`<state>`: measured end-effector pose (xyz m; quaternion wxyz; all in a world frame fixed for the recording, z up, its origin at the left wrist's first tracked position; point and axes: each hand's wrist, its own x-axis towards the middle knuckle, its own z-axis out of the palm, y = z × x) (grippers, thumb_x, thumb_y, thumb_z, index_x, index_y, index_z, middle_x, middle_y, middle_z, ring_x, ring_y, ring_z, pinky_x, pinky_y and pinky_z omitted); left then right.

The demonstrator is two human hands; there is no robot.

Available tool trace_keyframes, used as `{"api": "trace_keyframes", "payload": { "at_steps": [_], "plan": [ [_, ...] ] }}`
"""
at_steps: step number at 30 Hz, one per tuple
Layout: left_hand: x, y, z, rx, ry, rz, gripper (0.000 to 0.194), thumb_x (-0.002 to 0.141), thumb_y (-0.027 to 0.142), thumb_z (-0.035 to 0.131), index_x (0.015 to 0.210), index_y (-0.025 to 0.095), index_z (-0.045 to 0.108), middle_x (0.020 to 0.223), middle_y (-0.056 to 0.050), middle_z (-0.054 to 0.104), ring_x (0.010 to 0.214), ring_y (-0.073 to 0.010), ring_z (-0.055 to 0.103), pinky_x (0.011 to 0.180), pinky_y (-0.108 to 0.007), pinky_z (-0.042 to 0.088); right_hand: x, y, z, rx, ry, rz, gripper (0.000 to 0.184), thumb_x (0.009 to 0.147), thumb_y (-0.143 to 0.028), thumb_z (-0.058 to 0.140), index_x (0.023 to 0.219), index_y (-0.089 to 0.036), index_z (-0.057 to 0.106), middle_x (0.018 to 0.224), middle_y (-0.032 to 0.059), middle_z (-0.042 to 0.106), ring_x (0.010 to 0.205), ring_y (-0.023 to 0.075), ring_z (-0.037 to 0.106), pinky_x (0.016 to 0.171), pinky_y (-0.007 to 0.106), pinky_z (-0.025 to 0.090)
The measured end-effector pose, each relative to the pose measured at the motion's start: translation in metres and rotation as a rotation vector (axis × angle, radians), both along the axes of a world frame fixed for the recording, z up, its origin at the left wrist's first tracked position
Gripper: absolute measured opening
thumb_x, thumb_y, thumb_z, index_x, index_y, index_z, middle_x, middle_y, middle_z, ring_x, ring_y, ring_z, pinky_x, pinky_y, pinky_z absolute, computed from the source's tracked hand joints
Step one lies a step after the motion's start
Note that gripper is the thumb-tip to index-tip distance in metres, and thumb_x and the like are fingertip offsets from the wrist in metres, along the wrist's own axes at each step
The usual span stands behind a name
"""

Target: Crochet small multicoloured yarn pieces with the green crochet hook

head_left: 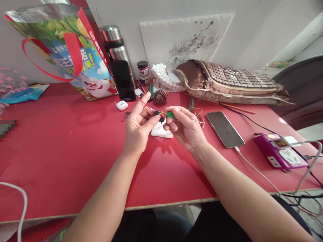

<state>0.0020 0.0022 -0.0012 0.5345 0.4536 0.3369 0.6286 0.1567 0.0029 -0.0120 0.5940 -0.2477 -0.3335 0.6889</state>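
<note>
My left hand (138, 126) pinches a small dark, multicoloured crochet piece (159, 115) between thumb and fingers. A thin strand of yarn runs up to its raised index finger. My right hand (185, 126) is closed round a crochet hook (170, 115) with a green grip, and its pale shaft end sticks out to the right. The hook's tip meets the crochet piece, but exactly where it enters is too small to tell. Just beyond my hands sits a ball of variegated yarn (160, 96). A folded white paper (163, 132) lies beneath them on the red table (96, 144).
At the back left stand a shopping bag (93, 85), a steel flask (119, 53) and an upright black phone (123, 80). A white earbud case (122, 105) is nearby. To the right lie a brown cushion (232, 84), a charging phone (225, 129) and a purple power strip (280, 151) with cables.
</note>
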Motion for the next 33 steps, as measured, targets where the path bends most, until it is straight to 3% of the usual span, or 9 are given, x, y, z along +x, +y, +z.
{"api": "trace_keyframes", "payload": {
  "at_steps": [6, 11, 15, 18, 22, 26, 33],
  "plan": [
    [-0.001, 0.001, 0.001, -0.005, 0.011, 0.021, 0.062, 0.076, 0.012, 0.092, 0.135, 0.029, 0.079, 0.080, 0.003, 0.069, 0.074, -0.0130, 0.069, 0.073, -0.026, 0.060, -0.002, -0.001, 0.003, -0.012, 0.039, -0.005, 0.026, 0.079, -0.043, 0.095, 0.089, -0.020, 0.085, 0.064, -0.0043, 0.070, 0.049, 0.0044, 0.049, 0.059, 0.024, 0.060],
    [0.000, -0.001, 0.001, -0.028, 0.014, -0.049, 0.071, 0.077, 0.013, 0.093, 0.144, 0.030, 0.074, 0.078, 0.003, 0.070, 0.071, -0.0145, 0.069, 0.070, -0.026, 0.059, 0.000, -0.002, 0.003, 0.037, -0.118, -0.075, 0.033, 0.077, -0.047, 0.096, 0.096, -0.022, 0.085, 0.061, -0.0062, 0.063, 0.049, 0.0070, 0.046, 0.051, 0.026, 0.050],
    [0.001, -0.002, 0.001, -0.044, 0.020, -0.043, 0.080, 0.078, 0.014, 0.095, 0.152, 0.033, 0.067, 0.077, 0.004, 0.069, 0.069, -0.0150, 0.069, 0.067, -0.026, 0.059, 0.003, 0.000, -0.003, 0.116, -0.244, -0.094, 0.031, 0.083, -0.050, 0.092, 0.090, -0.020, 0.088, 0.057, -0.0057, 0.056, 0.051, 0.0076, 0.046, 0.052, 0.027, 0.043],
    [0.002, -0.002, 0.001, -0.059, -0.004, -0.027, 0.095, 0.076, 0.014, 0.096, 0.161, 0.034, 0.058, 0.081, 0.003, 0.072, 0.072, -0.0165, 0.073, 0.071, -0.028, 0.060, 0.004, 0.002, -0.005, 0.130, -0.273, -0.112, 0.030, 0.085, -0.051, 0.090, 0.086, -0.021, 0.089, 0.059, -0.0038, 0.060, 0.054, 0.0092, 0.051, 0.056, 0.028, 0.046],
    [0.004, -0.001, 0.000, -0.095, -0.046, -0.064, 0.122, 0.074, 0.012, 0.096, 0.175, 0.037, 0.034, 0.089, 0.002, 0.077, 0.072, -0.0191, 0.076, 0.074, -0.034, 0.063, 0.003, 0.005, -0.004, 0.098, -0.205, -0.116, 0.031, 0.078, -0.053, 0.095, 0.081, -0.022, 0.089, 0.067, -0.0002, 0.068, 0.058, 0.0105, 0.057, 0.056, 0.028, 0.048],
    [0.007, -0.001, -0.001, -0.096, -0.055, -0.115, 0.137, 0.074, 0.012, 0.096, 0.180, 0.041, 0.015, 0.083, 0.006, 0.075, 0.067, -0.0198, 0.075, 0.072, -0.037, 0.063, 0.001, 0.006, -0.004, 0.040, -0.160, -0.134, 0.033, 0.073, -0.054, 0.098, 0.077, -0.022, 0.088, 0.065, -0.0004, 0.069, 0.054, 0.0093, 0.055, 0.054, 0.027, 0.049],
    [0.007, -0.002, 0.001, -0.060, -0.011, -0.102, 0.143, 0.072, 0.018, 0.100, 0.180, 0.038, 0.009, 0.074, 0.009, 0.069, 0.071, -0.0192, 0.075, 0.071, -0.032, 0.062, -0.004, 0.005, -0.008, 0.070, -0.125, -0.176, 0.033, 0.076, -0.055, 0.097, 0.082, -0.024, 0.089, 0.072, 0.0002, 0.075, 0.057, 0.0097, 0.061, 0.056, 0.026, 0.053]
  ]
}}
